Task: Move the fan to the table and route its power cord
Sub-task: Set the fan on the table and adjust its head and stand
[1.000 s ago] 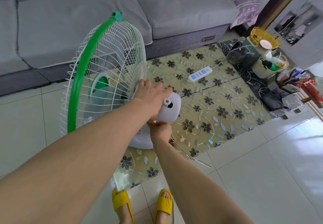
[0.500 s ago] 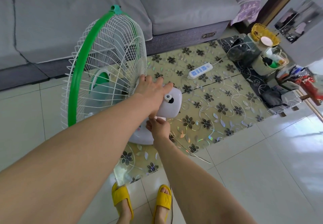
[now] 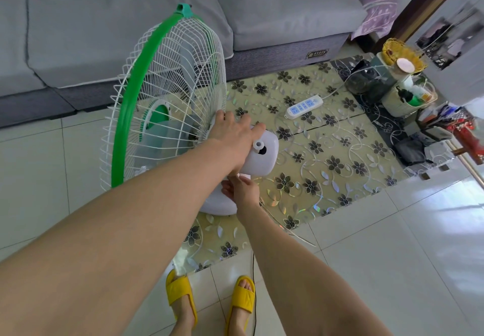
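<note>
The fan [image 3: 167, 105] has a green rim, a white wire cage and a white motor housing [image 3: 264, 157]. Its round white base [image 3: 214, 204] sits at the near edge of a low table [image 3: 327, 152] with a flower-patterned glass top. My left hand [image 3: 233, 136] lies over the back of the cage and the motor housing and grips them. My right hand [image 3: 241, 191] is closed around the fan's neck just under the motor. A thin dark cord [image 3: 253, 278] runs down the floor between my feet. A white power strip [image 3: 303, 106] lies on the table beyond the fan.
A grey sofa [image 3: 131, 21] stands right behind the fan and table. Baskets, jars and clutter [image 3: 403, 84] crowd the table's right end. White floor tiles [image 3: 392, 257] spread to the right. My feet in yellow slippers [image 3: 241, 296] stand at the table's near edge.
Both hands keep their hold on the fan. The fan and the view have shifted only slightly; the base stays at the table's near edge.
</note>
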